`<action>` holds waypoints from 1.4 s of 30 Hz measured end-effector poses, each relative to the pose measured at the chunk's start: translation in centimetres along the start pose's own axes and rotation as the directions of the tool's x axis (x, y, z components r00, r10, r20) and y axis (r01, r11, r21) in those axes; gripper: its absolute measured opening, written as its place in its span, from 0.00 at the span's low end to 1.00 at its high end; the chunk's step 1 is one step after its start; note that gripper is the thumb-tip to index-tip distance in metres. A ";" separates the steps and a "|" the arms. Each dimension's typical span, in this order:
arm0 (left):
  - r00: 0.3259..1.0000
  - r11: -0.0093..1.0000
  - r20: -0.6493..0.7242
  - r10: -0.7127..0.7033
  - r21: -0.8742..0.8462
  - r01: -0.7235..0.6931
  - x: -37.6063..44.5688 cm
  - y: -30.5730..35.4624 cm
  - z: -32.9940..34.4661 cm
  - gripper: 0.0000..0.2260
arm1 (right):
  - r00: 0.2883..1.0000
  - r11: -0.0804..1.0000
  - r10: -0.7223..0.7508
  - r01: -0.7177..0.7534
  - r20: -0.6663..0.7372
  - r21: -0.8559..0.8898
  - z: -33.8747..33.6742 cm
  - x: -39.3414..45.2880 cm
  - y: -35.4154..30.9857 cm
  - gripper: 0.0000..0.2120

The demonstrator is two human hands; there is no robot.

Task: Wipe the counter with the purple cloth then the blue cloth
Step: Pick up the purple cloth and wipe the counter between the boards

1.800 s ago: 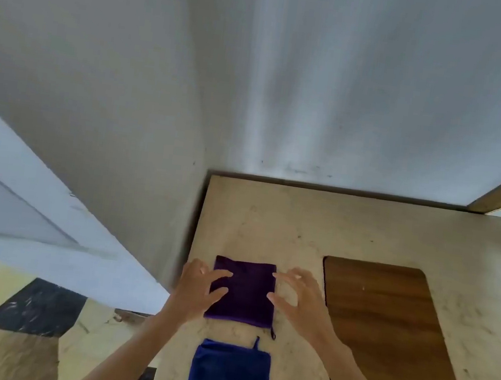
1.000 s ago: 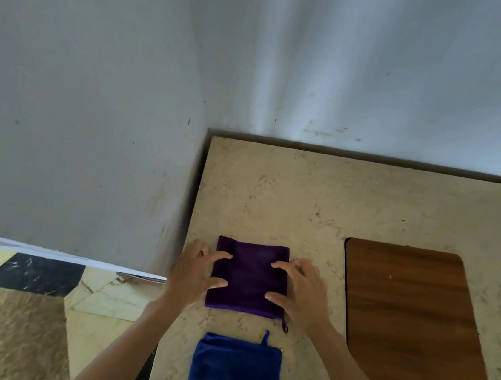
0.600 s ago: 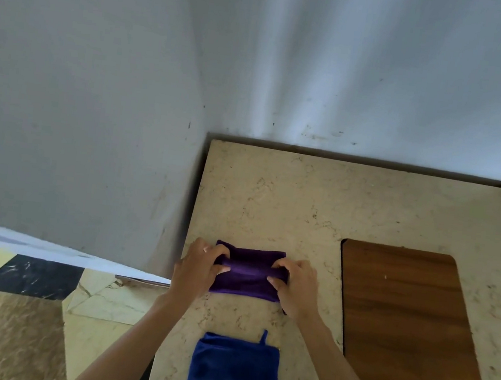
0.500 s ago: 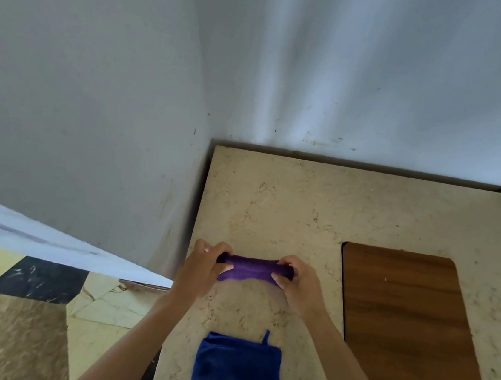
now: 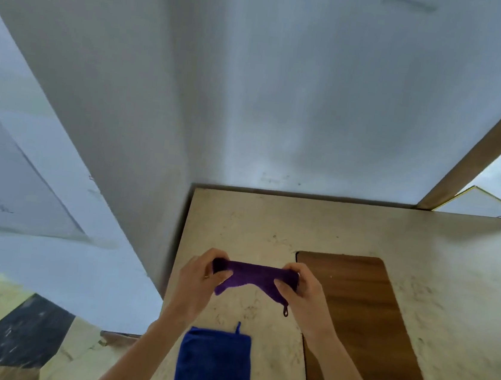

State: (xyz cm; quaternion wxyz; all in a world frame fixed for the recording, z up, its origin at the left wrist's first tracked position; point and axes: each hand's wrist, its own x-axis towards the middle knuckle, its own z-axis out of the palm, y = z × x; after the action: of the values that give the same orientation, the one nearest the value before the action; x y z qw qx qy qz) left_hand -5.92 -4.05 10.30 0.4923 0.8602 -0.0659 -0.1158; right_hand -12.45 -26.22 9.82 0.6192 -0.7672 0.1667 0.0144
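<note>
Pale marbled counter [image 5: 347,232] runs into a grey wall corner, and everything you need sits near its left edge. Take the brown board [image 5: 361,327] as your marker. Your purple cloth [image 5: 256,276] is lifted off the stone just left of the board's far end, stretched between both hands. Your left hand [image 5: 200,281] is closed on its left end, thumb on the near side; your right hand [image 5: 303,289] is pinched shut on the right end, where a small hanging loop dangles below your thumb. The middle sags slightly, so judge it soft, light and limp, nothing that will hold a shape on its own. For wiping, it would likely work best bunched or folded into a pad under one flat palm, not held by the edges, where it would flap and skip. The blue cloth [image 5: 213,367] lies folded flat on the counter left of the board's near end, closer to you, untouched, its loop pointing away from you. No wiping stroke shows yet.
</note>
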 end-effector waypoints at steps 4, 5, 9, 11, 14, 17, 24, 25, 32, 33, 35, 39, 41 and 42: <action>0.999 0.987 0.036 -0.025 -0.159 0.031 -3.9 4.4 2.5 0.11 | 0.997 0.998 -0.038 0.041 -0.059 0.050 -4.2 -4.6 -0.4 0.11; 0.999 0.985 0.049 -0.020 -0.172 0.028 -4.7 5.4 3.4 0.10 | 0.996 0.998 -0.041 0.045 -0.080 0.049 -5.4 -5.7 -0.3 0.11; 0.997 0.987 0.081 0.017 -0.161 -0.004 -8.3 9.5 9.1 0.09 | 0.983 1.000 -0.009 0.012 -0.183 0.013 -11.6 -10.5 1.0 0.09; 0.994 0.991 0.106 0.023 -0.132 -0.009 -10.2 11.7 13.2 0.09 | 0.970 0.999 0.036 -0.030 -0.241 0.030 -15.5 -13.1 2.3 0.10; 0.992 0.993 0.126 0.024 -0.115 -0.010 -13.6 15.2 20.7 0.11 | 0.938 0.992 0.111 -0.085 -0.327 0.093 -22.3 -17.6 4.9 0.10; 0.984 0.995 0.175 0.036 -0.096 -0.019 -17.3 18.7 28.4 0.11 | 0.901 0.985 0.169 -0.137 -0.400 0.107 -29.6 -22.3 8.2 0.08; 0.968 0.984 0.249 -0.033 -0.160 0.074 -23.7 24.7 42.5 0.06 | 0.855 0.972 0.234 -0.213 -0.464 0.098 -43.3 -29.3 13.1 0.06; 0.964 0.979 0.262 -0.053 -0.176 0.102 -24.3 25.3 43.8 0.06 | 0.855 0.971 0.238 -0.215 -0.461 0.102 -44.7 -29.7 13.5 0.07; 0.935 0.942 0.335 -0.117 -0.261 0.211 -22.8 27.3 50.4 0.06 | 0.898 0.949 0.296 -0.237 -0.327 0.209 -52.6 -28.0 16.6 0.09; 0.931 0.933 0.342 -0.126 -0.277 0.228 -22.1 27.2 51.3 0.06 | 0.906 0.944 0.297 -0.231 -0.302 0.236 -53.4 -27.3 17.1 0.10; 0.922 0.908 0.355 -0.155 -0.317 0.274 -20.6 26.8 53.4 0.05 | 0.918 0.927 0.302 -0.219 -0.259 0.303 -54.9 -25.6 18.2 0.14; 0.885 0.814 0.392 -0.250 -0.410 0.411 -16.7 25.8 57.3 0.07 | 0.925 0.873 0.346 -0.255 -0.158 0.415 -57.6 -20.8 21.0 0.23; 0.864 0.768 0.417 -0.281 -0.442 0.463 -14.5 25.2 59.2 0.09 | 0.923 0.849 0.370 -0.288 -0.109 0.443 -59.0 -18.2 22.7 0.25; 0.858 0.749 0.419 -0.297 -0.456 0.481 -13.4 25.0 60.1 0.10 | 0.921 0.839 0.379 -0.301 -0.090 0.452 -59.7 -17.0 23.6 0.26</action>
State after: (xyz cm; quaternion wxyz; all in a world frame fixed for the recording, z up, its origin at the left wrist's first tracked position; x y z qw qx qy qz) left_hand -34.75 -63.66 4.28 0.6632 0.6471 0.0742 -0.3686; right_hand -45.92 -83.36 5.31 0.7431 -0.5677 0.3538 0.0195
